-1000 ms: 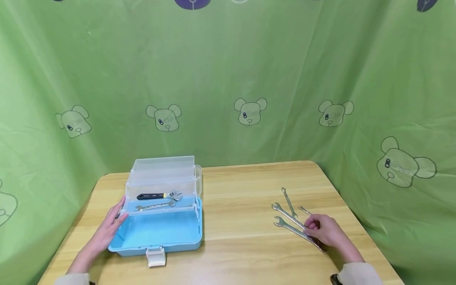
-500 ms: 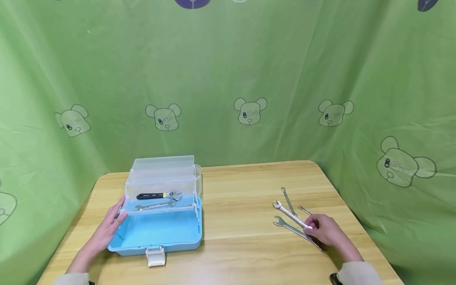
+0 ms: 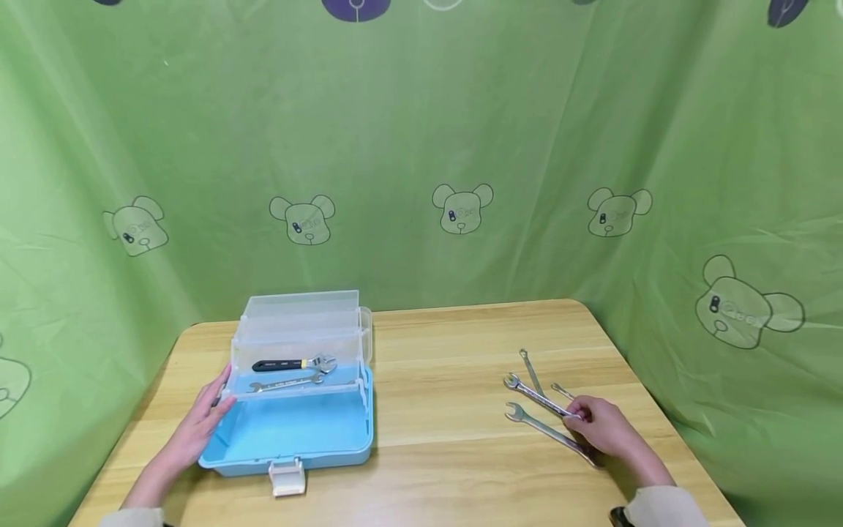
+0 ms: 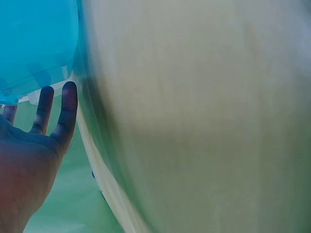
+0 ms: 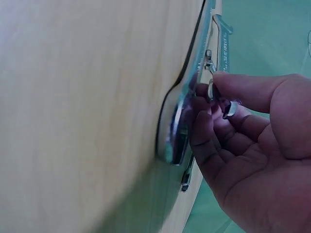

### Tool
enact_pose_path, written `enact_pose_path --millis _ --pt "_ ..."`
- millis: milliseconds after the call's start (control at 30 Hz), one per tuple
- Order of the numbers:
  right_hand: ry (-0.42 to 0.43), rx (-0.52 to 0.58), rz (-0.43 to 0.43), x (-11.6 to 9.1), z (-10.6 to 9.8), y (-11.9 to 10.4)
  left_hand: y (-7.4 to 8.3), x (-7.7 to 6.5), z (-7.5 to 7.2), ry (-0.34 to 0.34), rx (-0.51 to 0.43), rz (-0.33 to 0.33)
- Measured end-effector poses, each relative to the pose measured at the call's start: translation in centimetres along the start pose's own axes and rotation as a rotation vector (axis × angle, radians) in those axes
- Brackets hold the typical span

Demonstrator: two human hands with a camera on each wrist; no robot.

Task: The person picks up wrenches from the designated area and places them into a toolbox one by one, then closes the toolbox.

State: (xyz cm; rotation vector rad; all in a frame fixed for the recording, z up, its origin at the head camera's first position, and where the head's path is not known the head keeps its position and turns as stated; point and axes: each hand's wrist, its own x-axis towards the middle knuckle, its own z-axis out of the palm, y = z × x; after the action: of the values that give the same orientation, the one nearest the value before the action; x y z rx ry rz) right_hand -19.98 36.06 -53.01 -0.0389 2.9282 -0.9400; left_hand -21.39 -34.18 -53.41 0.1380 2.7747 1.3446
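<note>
We saw the right hand (image 3: 602, 423) pinch a slender, polished silver metal wrench (image 3: 541, 400) between thumb and fingers, at the right of the smooth, yellow wood-grained table (image 3: 428, 468). Nearer lay a long, flat silver wrench (image 3: 552, 433); farther, a thin silver wrench (image 3: 530, 372). At left, the left hand (image 3: 200, 419), fingers extended, rested against the sky-blue plastic toolbox (image 3: 299, 432), its translucent tray holding a black-handled adjustable wrench (image 3: 279, 364). The pinched wrench looked glossy, its straight shank widening to a head at left.
</note>
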Motion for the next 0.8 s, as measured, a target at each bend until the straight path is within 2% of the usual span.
enact_pose_path --millis 200,400,800 --pt "-0.002 0.063 0.021 0.01 0.05 -0.03 -0.05 -0.04 0.07 0.0 0.001 -0.009" --pt "-0.021 0.233 0.053 0.07 0.04 -0.12 -0.09 -0.02 0.09 0.001 0.001 -0.012" --pt "0.023 0.394 0.054 0.46 -0.25 -0.21 -0.2 -0.02 0.04 0.006 -0.008 0.003"
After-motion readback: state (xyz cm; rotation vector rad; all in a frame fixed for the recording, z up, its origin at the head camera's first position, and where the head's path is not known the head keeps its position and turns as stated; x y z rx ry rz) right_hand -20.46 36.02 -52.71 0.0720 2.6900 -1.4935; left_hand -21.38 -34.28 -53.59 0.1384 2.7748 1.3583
